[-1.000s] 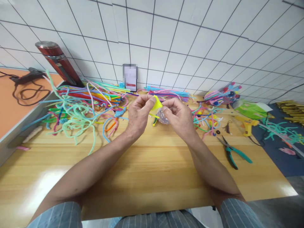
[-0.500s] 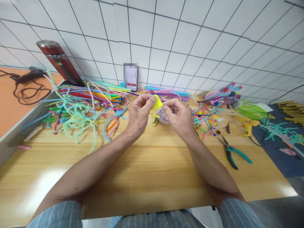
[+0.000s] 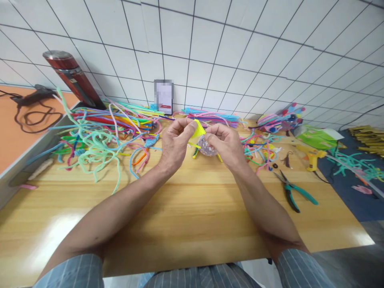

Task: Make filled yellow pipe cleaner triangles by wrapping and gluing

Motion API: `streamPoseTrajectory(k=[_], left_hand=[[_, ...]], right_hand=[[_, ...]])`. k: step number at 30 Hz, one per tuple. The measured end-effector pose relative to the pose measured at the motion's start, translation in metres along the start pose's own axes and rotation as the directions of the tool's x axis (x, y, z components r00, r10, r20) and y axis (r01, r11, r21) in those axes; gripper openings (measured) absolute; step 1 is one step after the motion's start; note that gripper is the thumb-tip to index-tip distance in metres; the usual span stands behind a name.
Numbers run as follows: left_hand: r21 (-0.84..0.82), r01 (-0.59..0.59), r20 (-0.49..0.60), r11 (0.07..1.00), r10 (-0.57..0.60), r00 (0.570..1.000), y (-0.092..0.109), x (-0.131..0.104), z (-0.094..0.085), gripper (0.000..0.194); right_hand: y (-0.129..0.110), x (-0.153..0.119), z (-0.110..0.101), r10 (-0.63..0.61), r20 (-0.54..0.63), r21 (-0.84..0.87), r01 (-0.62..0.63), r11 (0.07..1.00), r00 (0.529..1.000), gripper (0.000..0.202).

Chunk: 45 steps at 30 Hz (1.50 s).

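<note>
In the head view my left hand point(image 3: 175, 142) pinches one side of a flat yellow pipe-cleaner piece point(image 3: 199, 129) between thumb and forefinger. At its opposite edge, my right hand point(image 3: 226, 146) has thumb and fingertips closed on the same piece. A yellow strand sticks out below it, near the left thumb. Just behind and below the right fingertips sits a clear, faceted round object point(image 3: 207, 149), partly covered by that hand.
Heaps of coloured pipe cleaners point(image 3: 99, 140) lie at the back left. A phone point(image 3: 164, 97) leans on the tiled wall near a red flask point(image 3: 73, 78). On the right are pliers point(image 3: 292, 190), a yellow glue gun point(image 3: 310, 156) and a green packet point(image 3: 316, 138).
My right hand has shifted slightly, and more of the clear round object shows beneath it. Both hands keep their pinch on the yellow piece. The whole view has drifted a little.
</note>
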<state>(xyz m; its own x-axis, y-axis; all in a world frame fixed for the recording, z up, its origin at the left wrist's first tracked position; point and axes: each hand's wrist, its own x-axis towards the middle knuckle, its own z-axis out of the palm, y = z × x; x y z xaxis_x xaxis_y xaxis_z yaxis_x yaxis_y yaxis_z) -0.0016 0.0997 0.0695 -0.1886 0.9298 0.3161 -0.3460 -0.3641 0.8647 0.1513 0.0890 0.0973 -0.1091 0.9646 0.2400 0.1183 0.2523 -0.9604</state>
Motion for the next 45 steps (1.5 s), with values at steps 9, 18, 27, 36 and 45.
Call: streamPoseTrajectory(k=[9,18,27,36,45], left_hand=[[0.022,-0.046,0.019,0.999,0.046,0.999,-0.002,-0.001,-0.003,0.029],[0.019,-0.056,0.038,0.998,0.056,0.998,-0.003,0.000,-0.003,0.030],[0.015,-0.056,0.035,0.998,0.056,0.998,-0.003,0.001,-0.004,0.028],[0.043,-0.058,0.025,0.997,0.057,0.998,-0.002,0.000,-0.003,0.030],[0.044,-0.118,0.041,0.992,0.116,0.992,-0.002,0.000,-0.004,0.028]], right_hand=[[0.005,0.000,0.006,0.017,-0.043,0.046,-0.015,0.999,0.999,0.008],[0.007,-0.001,0.007,0.021,-0.053,0.072,-0.017,0.997,0.998,0.011],[0.006,-0.001,0.009,0.025,-0.055,0.096,-0.020,0.995,0.998,0.011],[0.009,-0.001,0.009,0.022,-0.055,0.094,-0.017,0.995,0.998,0.012],[0.010,-0.001,0.009,0.002,-0.050,0.099,0.003,0.995,0.999,0.016]])
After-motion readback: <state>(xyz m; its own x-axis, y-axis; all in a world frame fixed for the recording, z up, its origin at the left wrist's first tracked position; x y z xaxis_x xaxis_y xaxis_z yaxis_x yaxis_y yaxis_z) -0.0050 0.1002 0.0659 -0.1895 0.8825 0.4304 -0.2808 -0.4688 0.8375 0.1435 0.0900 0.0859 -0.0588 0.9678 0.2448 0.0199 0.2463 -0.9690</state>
